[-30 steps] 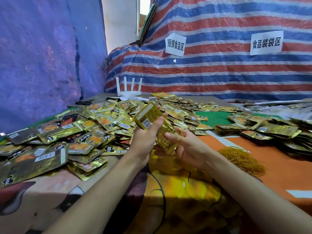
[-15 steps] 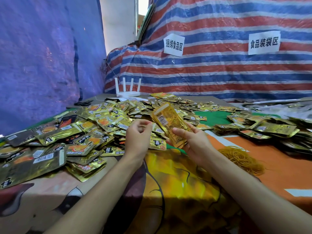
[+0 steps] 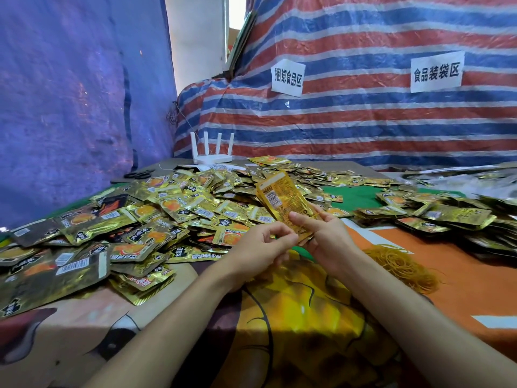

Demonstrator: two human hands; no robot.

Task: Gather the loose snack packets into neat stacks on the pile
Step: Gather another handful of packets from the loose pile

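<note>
R hand (image 3: 327, 239) grips a packet stack (image 3: 282, 201) by its lower end, thumb across the front, fingers behind; stack stands tilted w/ top leaning away & to the L, barcode side facing the camera; it's held in the air above the tablecloth (image 3: 302, 317), not touching it. L hand (image 3: 260, 247) sits just beside R hand, fingers curled, thumb & forefinger tips pressed together right at the stack's lower edge; can't tell whether it's pinching anything, too small to see. Loose pile (image 3: 167, 214) of gold packets spreads L of L hand & beyond both hands, packets overlapping at all angles. Rubber bands (image 3: 402, 264) lie in a heap just R of R forearm; neater packet bundles (image 3: 447, 217) further R, well apart from the hands. White router (image 3: 212, 155) beyond the pile; scissors (image 3: 140, 175) far L of it.
</note>
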